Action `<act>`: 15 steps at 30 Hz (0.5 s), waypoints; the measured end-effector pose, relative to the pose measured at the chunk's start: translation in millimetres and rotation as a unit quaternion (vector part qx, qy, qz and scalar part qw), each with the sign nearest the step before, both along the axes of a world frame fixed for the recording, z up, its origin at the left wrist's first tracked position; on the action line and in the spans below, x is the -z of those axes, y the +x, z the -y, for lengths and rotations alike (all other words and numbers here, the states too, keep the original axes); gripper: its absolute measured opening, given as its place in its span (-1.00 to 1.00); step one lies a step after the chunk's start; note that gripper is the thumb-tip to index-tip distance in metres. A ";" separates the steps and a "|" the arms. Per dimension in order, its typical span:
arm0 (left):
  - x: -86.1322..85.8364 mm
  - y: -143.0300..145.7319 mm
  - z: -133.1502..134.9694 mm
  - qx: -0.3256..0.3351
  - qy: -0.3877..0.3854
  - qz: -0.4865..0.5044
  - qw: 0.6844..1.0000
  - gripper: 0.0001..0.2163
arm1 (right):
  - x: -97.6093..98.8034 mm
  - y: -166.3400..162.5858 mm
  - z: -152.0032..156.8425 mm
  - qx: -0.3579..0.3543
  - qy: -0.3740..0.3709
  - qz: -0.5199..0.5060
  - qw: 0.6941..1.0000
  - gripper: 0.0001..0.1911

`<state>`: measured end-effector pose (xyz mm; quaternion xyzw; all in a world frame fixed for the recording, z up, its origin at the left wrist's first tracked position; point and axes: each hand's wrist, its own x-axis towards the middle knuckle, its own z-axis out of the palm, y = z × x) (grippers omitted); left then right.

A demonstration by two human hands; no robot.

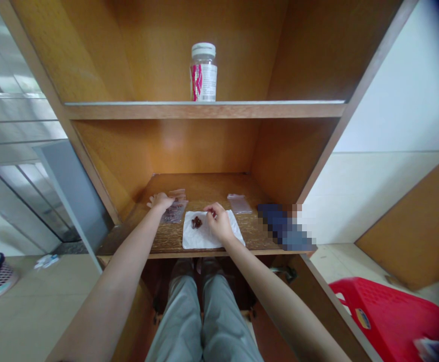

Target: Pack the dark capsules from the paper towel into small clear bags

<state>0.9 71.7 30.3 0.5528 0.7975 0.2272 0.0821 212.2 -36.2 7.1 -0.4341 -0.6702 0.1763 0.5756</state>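
Observation:
My left hand lies on the top end of a clear plastic bag with dark contents, its fingers apart. My right hand is above a white paper sheet, its fingertips pinched on what looks like a small dark piece. A little heap of dark reddish-brown pieces sits on the sheet, left of that hand. Both hands are over the wooden cabinet shelf.
A clear empty bag and a pinkish packet lie on the shelf. A pixelated blue object is at its right. Above stands a white-capped jar. A red plastic stool is at lower right; my knees are below.

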 end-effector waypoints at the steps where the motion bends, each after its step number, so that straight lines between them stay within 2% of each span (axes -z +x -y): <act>1: -0.7 -0.4 0.1 -0.003 0.001 0.003 1.000 -0.55 | -0.4 0.1 0.3 0.001 0.000 0.000 1.000 -0.77; 4: -3.6 -0.4 1.3 -0.010 0.022 0.021 0.999 -0.62 | -1.6 0.1 1.4 0.001 0.000 0.001 1.000 -0.77; 7: -7.7 1.8 2.8 0.003 0.076 0.076 0.994 -0.73 | -2.5 -0.3 2.0 -0.001 0.000 -0.001 1.000 -0.78; 11: -19.0 7.6 5.9 0.068 0.168 0.225 0.957 -0.85 | -3.1 -0.8 2.1 -0.001 -0.001 -0.009 1.000 -0.79; 15: -36.7 17.2 19.1 0.128 0.208 0.273 0.931 -0.85 | -3.2 -0.7 2.3 0.001 0.005 -0.012 1.000 -0.79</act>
